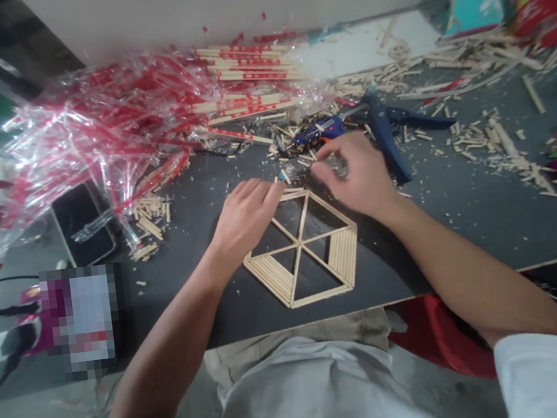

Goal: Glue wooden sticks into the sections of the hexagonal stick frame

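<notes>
A flat hexagon frame of thin wooden sticks point(304, 260) lies on the dark table point(462, 228) in front of me. My left hand point(246, 216) rests on its upper left part, fingers together and pressed on the top sticks. My right hand point(355, 173) hovers just above the frame's upper right edge, fingers curled and blurred by motion; what they hold, if anything, I cannot make out. A blue glue gun point(320, 129) lies just beyond the hands.
A heap of red-printed clear wrappers and chopsticks point(147, 116) covers the back left. A dark blue cutter point(390, 132) lies right of the glue gun. Cut stick pieces point(492, 138) litter the right side. A black phone point(82, 225) lies at left.
</notes>
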### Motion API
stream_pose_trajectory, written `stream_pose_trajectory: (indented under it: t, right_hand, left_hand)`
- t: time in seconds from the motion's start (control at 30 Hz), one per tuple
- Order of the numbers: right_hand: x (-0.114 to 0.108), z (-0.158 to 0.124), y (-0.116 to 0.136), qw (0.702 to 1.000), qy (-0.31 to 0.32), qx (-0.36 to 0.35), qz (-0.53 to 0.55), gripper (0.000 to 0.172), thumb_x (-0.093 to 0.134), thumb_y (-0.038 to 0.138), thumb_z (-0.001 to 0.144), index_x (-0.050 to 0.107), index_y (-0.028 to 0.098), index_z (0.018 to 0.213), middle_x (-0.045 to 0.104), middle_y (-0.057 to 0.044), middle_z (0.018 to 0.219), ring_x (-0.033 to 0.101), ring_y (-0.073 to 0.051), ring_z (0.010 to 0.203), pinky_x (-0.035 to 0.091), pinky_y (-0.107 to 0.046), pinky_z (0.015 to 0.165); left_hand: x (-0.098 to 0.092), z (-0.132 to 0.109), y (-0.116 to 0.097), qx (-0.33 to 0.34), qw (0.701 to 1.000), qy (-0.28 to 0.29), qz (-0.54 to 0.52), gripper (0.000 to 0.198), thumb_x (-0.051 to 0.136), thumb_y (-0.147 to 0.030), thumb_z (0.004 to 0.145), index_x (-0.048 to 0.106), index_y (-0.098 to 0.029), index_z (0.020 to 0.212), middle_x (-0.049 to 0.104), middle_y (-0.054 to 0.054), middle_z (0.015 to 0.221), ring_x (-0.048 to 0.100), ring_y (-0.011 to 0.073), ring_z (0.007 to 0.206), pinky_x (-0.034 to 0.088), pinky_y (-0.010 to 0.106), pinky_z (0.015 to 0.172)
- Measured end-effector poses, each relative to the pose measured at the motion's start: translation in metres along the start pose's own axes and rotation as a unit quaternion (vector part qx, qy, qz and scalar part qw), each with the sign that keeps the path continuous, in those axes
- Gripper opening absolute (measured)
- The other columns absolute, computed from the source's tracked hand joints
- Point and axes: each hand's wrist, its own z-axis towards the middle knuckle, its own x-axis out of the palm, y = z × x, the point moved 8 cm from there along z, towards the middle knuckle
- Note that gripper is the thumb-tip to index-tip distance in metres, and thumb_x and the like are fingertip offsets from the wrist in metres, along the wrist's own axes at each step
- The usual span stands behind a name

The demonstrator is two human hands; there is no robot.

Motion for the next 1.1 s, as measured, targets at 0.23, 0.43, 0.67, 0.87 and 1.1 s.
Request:
stream_pose_trajectory:
  t: [0.23, 0.43, 0.67, 0.87, 1.1]
  right_hand:
    - [-0.007, 0.001, -0.07, 0.985, -0.018, 0.14, -0.103, 0.042, 0.059, 0.053, 0.098, 0.061, 0.019, 0.121, 0.067, -0.019, 0.117, 0.062, -0.037, 0.114, 0.047, -0.057, 0.104]
    - [0.009, 0.0, -0.076, 0.975, 0.03, 0.176, -0.129, 0.037, 0.064, 0.04, 0.095, 0.06, 0.017, 0.124, 0.063, -0.022, 0.123, 0.058, -0.039, 0.123, 0.044, -0.058, 0.11]
    - [0.001, -0.004, -0.081, 0.959, 0.038, 0.25, -0.125, 0.031, 0.057, 0.022, 0.091, 0.057, 0.016, 0.121, 0.066, -0.025, 0.121, 0.065, -0.04, 0.113, 0.05, -0.055, 0.099]
    - [0.0, -0.011, -0.096, 0.961, 0.015, 0.272, -0.053, 0.03, 0.063, 0.035, 0.09, 0.054, 0.023, 0.116, 0.072, -0.013, 0.095, 0.071, -0.034, 0.083, 0.054, -0.049, 0.078]
    - [0.0, -0.005, -0.104, 0.98, -0.099, 0.165, 0.049, 0.041, 0.062, 0.05, 0.088, 0.051, 0.026, 0.119, 0.069, -0.016, 0.108, 0.07, -0.033, 0.092, 0.056, -0.054, 0.08]
  left_hand:
    - [0.007, -0.006, 0.02, -0.069, 0.969, -0.056, -0.231, 0.037, 0.04, -0.009, 0.104, 0.066, -0.019, 0.129, 0.077, 0.009, 0.11, 0.073, 0.0179, 0.103, 0.058, 0.029, 0.089]
    - [-0.014, -0.001, 0.018, -0.024, 0.951, -0.163, -0.263, 0.025, 0.052, -0.01, 0.103, 0.076, -0.02, 0.106, 0.077, 0.008, 0.111, 0.072, 0.0163, 0.108, 0.059, 0.029, 0.093]
    - [-0.005, -0.01, 0.062, -0.237, 0.837, -0.239, -0.431, 0.022, 0.083, -0.044, 0.088, 0.082, -0.021, 0.091, 0.079, 0.004, 0.085, 0.07, 0.0127, 0.072, 0.058, 0.025, 0.069]
    - [0.026, -0.014, 0.079, -0.338, 0.665, -0.218, -0.629, 0.046, 0.095, -0.054, 0.069, 0.077, -0.018, 0.091, 0.078, 0.003, 0.079, 0.059, 0.0049, 0.054, 0.05, 0.017, 0.053]
    - [0.037, -0.017, 0.084, -0.363, 0.613, -0.191, -0.675, 0.045, 0.097, -0.047, 0.067, 0.073, -0.017, 0.091, 0.077, 0.002, 0.078, 0.059, 0.0036, 0.054, 0.048, 0.015, 0.051]
